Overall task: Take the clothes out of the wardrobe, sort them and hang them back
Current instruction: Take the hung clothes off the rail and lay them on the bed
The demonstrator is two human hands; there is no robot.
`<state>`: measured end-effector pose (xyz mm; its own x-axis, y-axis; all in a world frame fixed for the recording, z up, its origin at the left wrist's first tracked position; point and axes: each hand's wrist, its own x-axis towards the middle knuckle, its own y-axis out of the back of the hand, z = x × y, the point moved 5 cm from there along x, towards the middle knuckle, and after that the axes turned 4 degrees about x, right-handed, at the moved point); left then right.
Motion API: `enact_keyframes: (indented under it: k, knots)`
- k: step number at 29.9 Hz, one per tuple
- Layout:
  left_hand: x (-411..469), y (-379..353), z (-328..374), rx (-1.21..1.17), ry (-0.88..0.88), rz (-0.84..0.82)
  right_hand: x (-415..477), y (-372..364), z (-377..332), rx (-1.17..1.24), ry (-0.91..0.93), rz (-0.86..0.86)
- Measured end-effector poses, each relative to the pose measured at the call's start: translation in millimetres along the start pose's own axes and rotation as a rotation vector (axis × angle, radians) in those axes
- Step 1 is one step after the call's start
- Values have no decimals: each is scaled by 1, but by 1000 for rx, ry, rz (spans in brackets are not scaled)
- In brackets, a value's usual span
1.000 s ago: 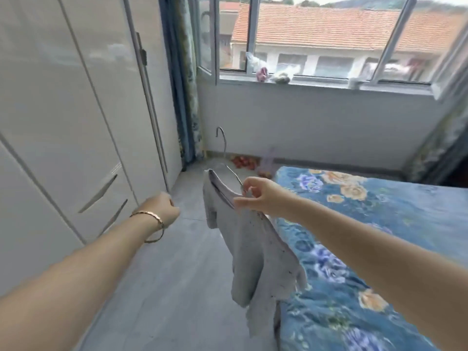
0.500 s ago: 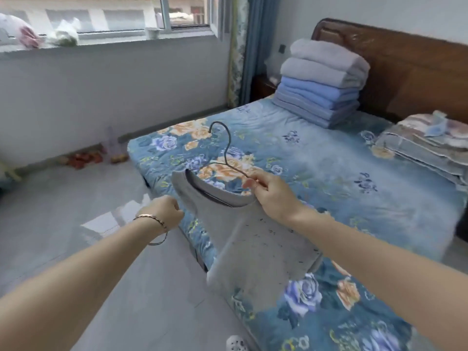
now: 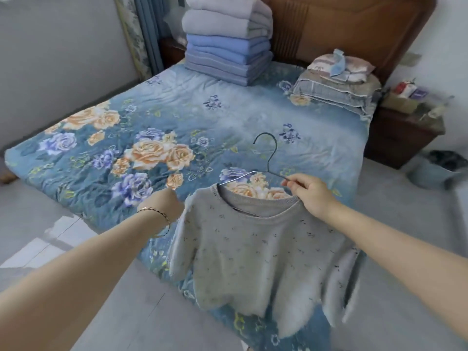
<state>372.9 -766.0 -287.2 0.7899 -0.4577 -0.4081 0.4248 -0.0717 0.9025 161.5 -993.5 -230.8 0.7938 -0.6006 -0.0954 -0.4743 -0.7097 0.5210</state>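
Floral bed (image 3: 177,117): folded blankets (image 3: 228,41), pillows (image 3: 336,84)

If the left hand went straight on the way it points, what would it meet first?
Probably the bed: the left hand points over its near edge, beside the sweater, though depth is unclear.

We see a wire hanger (image 3: 272,158) of thin metal, glinting along its shoulder. On it hangs a sweater (image 3: 253,249) of grey knitted cloth, soft, matt and flecked with dark slubs. The bed cover (image 3: 177,117) is printed quilted cloth, matt and lightly puckered. The headboard (image 3: 342,29) is dark varnished wood with a low gloss. The folded blankets (image 3: 228,46) look fleecy. The floor tiles (image 3: 50,236) are smooth and reflective. The bracelet (image 3: 154,211) is shiny metal.
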Motion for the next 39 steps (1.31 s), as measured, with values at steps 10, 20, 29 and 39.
enact_keyframes:
  k: [10,20,29,39]
  knots:
    - [143,-110,166,5,42,-174,155,58,288,-96,-385,134]
    - [263,-219,232,134,3,-257,246,70,472,-115,-609,264]
    - [281,-218,241,161,1,-306,282,49,462,-411,-752,183]
    - [206,-99,123,6,190,-175,289,-105,206,-260,-332,-617]
